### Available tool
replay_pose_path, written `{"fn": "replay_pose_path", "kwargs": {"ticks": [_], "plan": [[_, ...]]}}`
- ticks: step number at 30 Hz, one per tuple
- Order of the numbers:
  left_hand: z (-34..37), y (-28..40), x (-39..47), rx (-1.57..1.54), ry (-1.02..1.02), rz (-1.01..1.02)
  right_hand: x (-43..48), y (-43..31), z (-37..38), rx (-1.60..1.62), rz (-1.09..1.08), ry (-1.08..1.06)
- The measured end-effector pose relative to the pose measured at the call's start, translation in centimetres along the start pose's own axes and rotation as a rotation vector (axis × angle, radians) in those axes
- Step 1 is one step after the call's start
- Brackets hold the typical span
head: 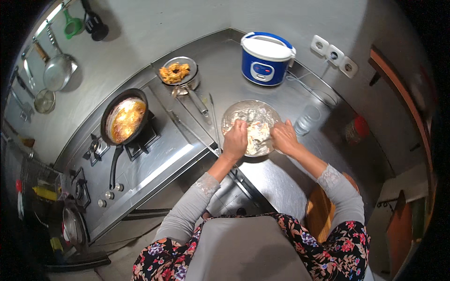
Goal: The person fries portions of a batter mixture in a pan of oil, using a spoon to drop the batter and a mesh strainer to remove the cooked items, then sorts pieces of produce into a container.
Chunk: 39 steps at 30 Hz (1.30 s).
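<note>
A round metal bowl (230,109) stands on the steel counter in front of me. Inside it lies a pale, wet batter mixture (258,135) with orange shreds. My left hand (237,138) is curled over the bowl's near left side; whether its fingers hold anything is hidden. At the right rim, my right hand (284,137) closes on the bowl's edge, thumb outward. Just beyond that hand is a clear drinking glass (307,119). To the left of the bowl lies a slim metal utensil (214,121).
A black frying pan (105,119) with bubbling oil (126,119) sits on the gas hob (163,158), handle toward me. Fried pieces (174,72) rest in a strainer (191,66) over a pot. Behind the bowl is a blue-white rice cooker (266,63). A wooden stool (318,209) stands near my right arm.
</note>
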<state>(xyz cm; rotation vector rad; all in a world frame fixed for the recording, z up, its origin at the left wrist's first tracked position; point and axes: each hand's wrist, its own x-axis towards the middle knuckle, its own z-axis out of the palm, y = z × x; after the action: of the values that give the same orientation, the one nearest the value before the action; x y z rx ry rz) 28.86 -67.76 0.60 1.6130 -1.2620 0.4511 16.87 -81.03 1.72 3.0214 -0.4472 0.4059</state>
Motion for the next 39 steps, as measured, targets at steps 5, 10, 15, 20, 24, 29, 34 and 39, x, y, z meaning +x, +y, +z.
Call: {"fn": "replay_pose_path", "kwargs": {"ticks": [5,10,15,20,24,29,34,39], "plan": [[0.2,-0.7,-0.4,-0.005,0.033,-0.029,-0.7,0.5,1.0,0.167,-0.152,0.284],[0.5,-0.9,-0.6,-0.115,0.107,-0.12,-1.9,0.7,0.0,0.261,-0.174,0.338],[0.6,-2.3,-0.1,-0.176,0.168,-0.156,-2.0,0.7,-0.1,0.347,-0.159,0.315],[0.5,-1.9,0.5,-0.309,0.177,-0.24,-1.1,0.8,0.9,0.096,-0.167,0.307],[0.3,-1.8,0.6,-0.273,0.179,-0.276,-1.0,-0.3,-0.3,0.116,-0.219,0.334],[0.2,-2.3,0.6,-0.307,0.196,-0.243,-1.0,0.4,-1.3,0.288,-0.111,0.207],[-0.8,-2.4,1.1,-0.404,0.143,-0.273,-0.6,2.7,-1.1,0.587,0.099,-0.106],[-3.8,-1.5,3.0,-0.418,0.145,-0.262,0.0,5.3,1.0,0.869,0.122,-0.16]]}}
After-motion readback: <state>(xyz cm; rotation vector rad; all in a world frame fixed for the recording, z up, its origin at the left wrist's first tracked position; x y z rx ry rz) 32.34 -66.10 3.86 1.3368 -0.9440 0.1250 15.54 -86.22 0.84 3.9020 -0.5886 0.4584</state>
